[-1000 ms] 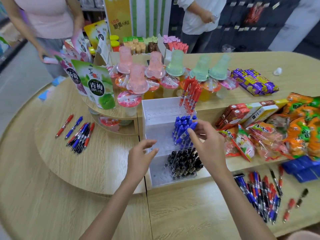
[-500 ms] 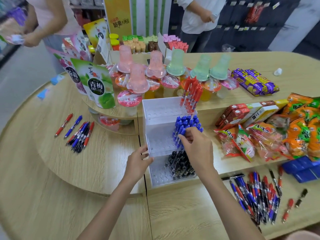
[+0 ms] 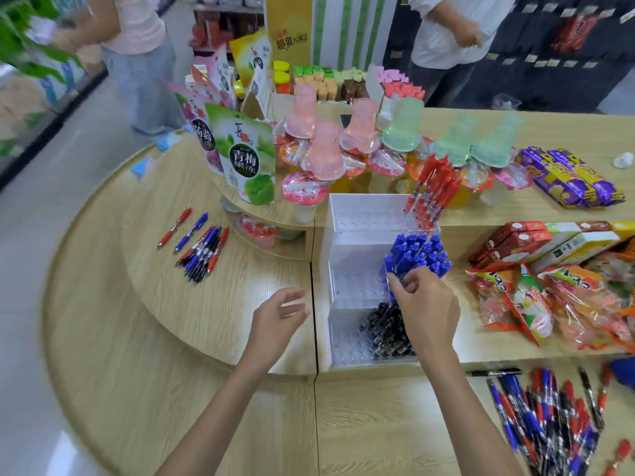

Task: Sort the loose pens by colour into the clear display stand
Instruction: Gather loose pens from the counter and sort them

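A: Where are the pens?
B: In the stand (image 3: pixel 347 235), to its right side: red pens (image 3: pixel 431 187) on top, blue pens (image 3: pixel 417 254) in the middle tier, black pens (image 3: pixel 386 329) at the bottom.
A: And the hands?
B: The right hand (image 3: pixel 426 304) curls its fingers round the blue pens' barrels. The left hand (image 3: pixel 278 317) hovers just left of the stand, fingers loose, holding nothing.
A: Any unsorted?
B: Loose pens (image 3: pixel 549 417) lie mixed on the table (image 3: pixel 240 424) at lower right; a smaller bunch (image 3: pixel 202 249) lies well to the left.
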